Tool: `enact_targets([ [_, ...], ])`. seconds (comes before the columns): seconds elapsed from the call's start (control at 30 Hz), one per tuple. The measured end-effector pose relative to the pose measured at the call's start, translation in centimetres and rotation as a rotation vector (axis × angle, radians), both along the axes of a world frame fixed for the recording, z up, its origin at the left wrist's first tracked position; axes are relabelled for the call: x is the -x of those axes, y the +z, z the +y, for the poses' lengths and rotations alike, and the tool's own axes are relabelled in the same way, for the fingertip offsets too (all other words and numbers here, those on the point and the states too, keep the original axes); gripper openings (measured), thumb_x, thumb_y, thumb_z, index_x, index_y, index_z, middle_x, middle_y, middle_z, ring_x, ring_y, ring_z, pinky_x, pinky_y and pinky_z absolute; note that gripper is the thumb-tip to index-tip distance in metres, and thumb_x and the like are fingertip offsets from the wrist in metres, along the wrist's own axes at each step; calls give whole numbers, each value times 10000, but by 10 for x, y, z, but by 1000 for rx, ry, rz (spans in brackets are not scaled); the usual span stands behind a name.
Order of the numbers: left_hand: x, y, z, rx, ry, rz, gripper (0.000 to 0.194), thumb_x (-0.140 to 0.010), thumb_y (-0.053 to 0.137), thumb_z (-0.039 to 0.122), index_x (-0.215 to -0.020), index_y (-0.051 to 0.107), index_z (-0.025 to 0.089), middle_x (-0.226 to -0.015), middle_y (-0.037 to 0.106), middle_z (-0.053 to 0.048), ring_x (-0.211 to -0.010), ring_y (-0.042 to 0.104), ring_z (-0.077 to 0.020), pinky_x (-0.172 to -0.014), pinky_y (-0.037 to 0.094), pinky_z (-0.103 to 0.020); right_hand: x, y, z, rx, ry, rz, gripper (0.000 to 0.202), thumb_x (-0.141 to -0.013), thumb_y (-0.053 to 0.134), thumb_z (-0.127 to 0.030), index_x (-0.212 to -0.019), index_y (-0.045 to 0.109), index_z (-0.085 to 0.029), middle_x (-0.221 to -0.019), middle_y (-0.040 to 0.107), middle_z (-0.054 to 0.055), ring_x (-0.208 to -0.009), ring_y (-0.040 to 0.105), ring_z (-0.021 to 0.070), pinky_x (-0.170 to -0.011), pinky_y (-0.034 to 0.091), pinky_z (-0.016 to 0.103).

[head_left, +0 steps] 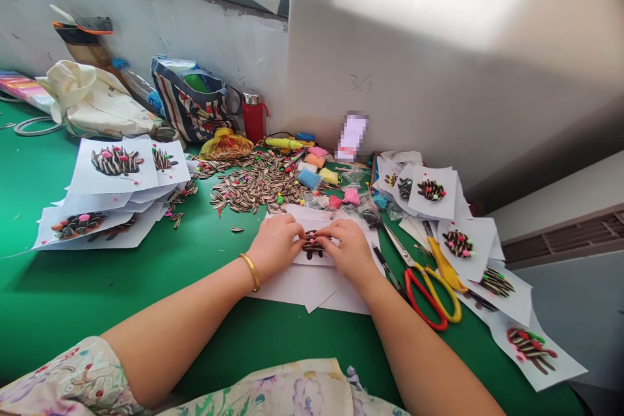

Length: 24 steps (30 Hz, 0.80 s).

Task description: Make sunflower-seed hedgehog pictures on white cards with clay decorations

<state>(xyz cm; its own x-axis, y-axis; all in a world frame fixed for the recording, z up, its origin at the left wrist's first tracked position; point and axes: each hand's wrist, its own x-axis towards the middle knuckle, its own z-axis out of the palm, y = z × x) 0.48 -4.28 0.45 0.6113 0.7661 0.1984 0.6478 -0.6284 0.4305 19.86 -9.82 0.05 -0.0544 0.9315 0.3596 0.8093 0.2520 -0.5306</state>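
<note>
A small seed-and-clay figure (312, 246) lies on white paper in front of me, with a dark body, striped sunflower seeds and pink dots. My left hand (277, 246) presses thumb and fingertips to its left side; a gold bangle (250, 273) circles that wrist. From the right, my right hand (351, 250) has thumb and index finger closed at the figure's other edge. Fingertips hide part of the figure. Under it are stacked white sheets (287, 289). Beyond the hands spreads a heap of sunflower seeds (253, 182), next to coloured clay packets (309, 179).
Scissors (429, 289), a black pen (390, 271) and a yellow cutter (443, 263) lie right of the paper. Finished figures on cards sit in a left stack (117, 185) and along the right (463, 247). A red flask (253, 118) and bags (190, 101) line the wall.
</note>
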Motion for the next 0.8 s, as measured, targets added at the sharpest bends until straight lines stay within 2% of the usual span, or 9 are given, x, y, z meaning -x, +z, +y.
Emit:
enact_targets([
  [0.13,2,6,2,5,33,-93,263,-899,563,385,-728,629,197,-817,616,-46,-817,553,-207,-705,352,-322,-27,11,3,-96,-145,-57,170,-902,596,-220,-972,750,-204,-946,689,66,-920,582,223,-856,443,369],
  [0.2,2,9,3,28,47,-133,378,-928,509,416,-622,530,195,-711,563,-22,-719,515,-180,-650,329,-307,-39,18,8,-85,-226,-182,240,-905,548,-174,-1044,740,-211,-1035,679,82,-990,555,247,-875,437,378],
  [0.27,3,11,4,49,59,-178,439,-945,472,412,-563,443,196,-640,505,-4,-652,474,-163,-615,306,-300,-48,25,17,-19,-250,-350,337,-887,520,-116,-1132,718,-235,-1105,665,90,-1041,525,270,-867,431,383],
  [0.37,3,13,4,64,68,-248,447,-944,465,406,-552,417,197,-623,482,3,-633,459,-157,-606,299,-298,-53,31,41,72,-176,-570,424,-880,502,-86,-1214,677,-281,-1192,636,97,-1099,497,287,-842,427,378],
  [0.47,4,12,4,67,78,-289,432,-934,478,405,-557,431,199,-627,482,3,-635,461,-158,-611,308,-296,-54,31,69,121,-28,-725,387,-872,548,-116,-1181,682,-306,-1298,592,82,-1173,468,297,-888,413,399],
  [0.57,6,11,6,69,99,-327,418,-924,489,405,-564,431,202,-631,479,5,-638,460,-160,-618,323,-295,-57,29,88,153,89,-815,309,-885,545,-134,-1117,697,-269,-1271,617,95,-1153,489,286,-879,420,400],
  [0.63,7,9,8,76,109,-364,409,-923,487,407,-572,437,204,-639,487,3,-653,468,-163,-632,340,-296,-59,32,91,124,117,-824,239,-888,550,-153,-1058,702,-225,-1238,638,113,-1128,509,287,-872,427,403],
  [0.7,7,7,9,86,110,-422,386,-928,480,409,-600,470,206,-665,515,-2,-693,490,-170,-665,365,-300,-58,39,87,66,90,-766,191,-863,582,-164,-1017,691,-190,-1247,637,127,-1132,518,295,-883,430,407],
  [0.8,5,5,7,138,97,-561,282,-921,503,393,-718,559,206,-770,583,-13,-795,534,-180,-754,403,-313,-46,51,68,16,-19,-520,208,-806,615,-148,-1007,654,-181,-1146,679,109,-1048,578,266,-849,455,368],
])
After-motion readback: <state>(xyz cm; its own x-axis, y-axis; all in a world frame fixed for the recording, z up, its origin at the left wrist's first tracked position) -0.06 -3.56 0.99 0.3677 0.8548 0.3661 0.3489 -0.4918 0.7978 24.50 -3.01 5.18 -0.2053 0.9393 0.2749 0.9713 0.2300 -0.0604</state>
